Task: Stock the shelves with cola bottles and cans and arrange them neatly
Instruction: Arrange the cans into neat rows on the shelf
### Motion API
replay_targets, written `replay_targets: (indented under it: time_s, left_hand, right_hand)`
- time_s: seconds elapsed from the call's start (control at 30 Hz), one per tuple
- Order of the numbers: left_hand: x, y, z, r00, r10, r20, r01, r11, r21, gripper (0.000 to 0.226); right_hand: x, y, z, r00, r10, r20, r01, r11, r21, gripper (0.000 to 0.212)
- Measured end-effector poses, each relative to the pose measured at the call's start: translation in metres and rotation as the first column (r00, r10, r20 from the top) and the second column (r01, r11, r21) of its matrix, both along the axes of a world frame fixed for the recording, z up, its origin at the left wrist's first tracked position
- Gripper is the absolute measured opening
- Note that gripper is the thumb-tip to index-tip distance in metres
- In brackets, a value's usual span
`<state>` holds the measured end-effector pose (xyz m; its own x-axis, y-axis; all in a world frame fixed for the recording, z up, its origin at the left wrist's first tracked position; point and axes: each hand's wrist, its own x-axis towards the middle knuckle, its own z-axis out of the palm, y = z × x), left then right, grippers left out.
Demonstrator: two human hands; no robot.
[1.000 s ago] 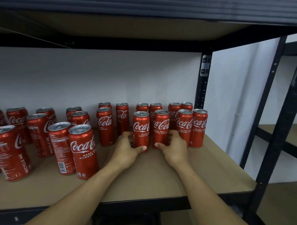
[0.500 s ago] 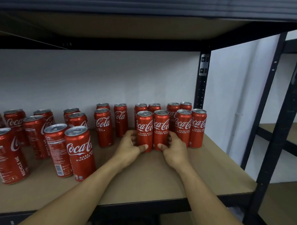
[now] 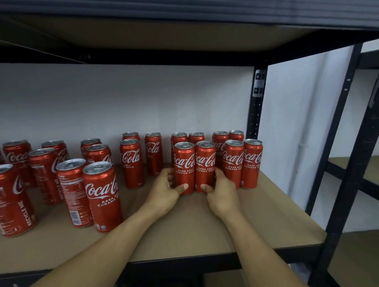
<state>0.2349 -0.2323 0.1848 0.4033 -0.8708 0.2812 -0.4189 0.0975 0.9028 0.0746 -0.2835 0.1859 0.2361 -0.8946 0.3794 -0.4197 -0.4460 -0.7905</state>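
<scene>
On the shelf (image 3: 180, 227) my left hand (image 3: 163, 191) grips the left can (image 3: 184, 164) and my right hand (image 3: 223, 195) the right can (image 3: 205, 163), fingers (image 3: 170, 176) curled round the touching upright pair, other cans (image 3: 233, 162) just behind and beside them.

Left arm: our bare left forearm (image 3: 106, 246) crosses the front edge of the shelf (image 3: 267, 229), slanting up and right to the wrist.
Left hand: our left hand (image 3: 163, 191) curls round the near can (image 3: 184, 168), thumb low across its front.
Right arm: our right forearm (image 3: 264, 248) slants up and left.
Right hand: our right hand (image 3: 222, 193) grips the neighbouring can (image 3: 205, 165), thumb low in front.
Thumbs: tips point toward each other, slightly apart.
</scene>
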Motion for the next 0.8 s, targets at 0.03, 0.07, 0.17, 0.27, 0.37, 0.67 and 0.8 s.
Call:
replay_targets:
  time_s: [0.03,0.07,0.17,0.27,0.37,0.67,0.8]
  left_hand:
    - [0.0001,-0.0003,-0.0005,1.000,0.000,0.001,0.000,1.000,-0.006,0.058]
    - [0.0000,-0.0005,-0.0008,1.000,0.002,0.005,-0.002,1.000,-0.010,0.057]
    - [-0.0007,0.0000,-0.0015,1.000,0.010,0.022,-0.010,1.000,-0.015,0.057]
    - [-0.0023,0.0002,-0.0022,0.999,0.024,0.034,-0.023,0.999,-0.027,0.056]
    - [-0.0027,0.0009,-0.0023,0.997,0.043,0.060,-0.042,0.999,-0.029,0.057]
    - [-0.0009,0.0014,-0.0040,0.990,0.091,0.109,-0.088,0.996,-0.035,0.058]
    - [-0.0007,0.0015,-0.0046,0.985,0.110,0.131,-0.106,0.994,-0.036,0.059]
  right_hand:
    - [-0.0001,0.0005,0.0003,1.000,-0.005,-0.010,0.005,1.000,-0.006,0.057]
    - [0.0002,0.0006,0.0004,1.000,-0.007,-0.015,0.007,1.000,-0.010,0.057]
    - [0.0003,0.0004,0.0000,1.000,-0.008,-0.019,0.008,1.000,-0.017,0.057]
    - [0.0001,-0.0001,0.0001,1.000,-0.002,-0.009,0.002,1.000,-0.019,0.059]
    - [-0.0004,-0.0012,-0.0002,1.000,0.003,0.002,-0.003,1.000,-0.005,0.059]
    - [-0.0014,-0.0051,-0.0023,0.999,0.035,0.026,-0.035,0.999,0.001,0.061]
    - [-0.0018,-0.0062,-0.0026,0.999,0.043,0.022,-0.043,0.999,-0.005,0.061]
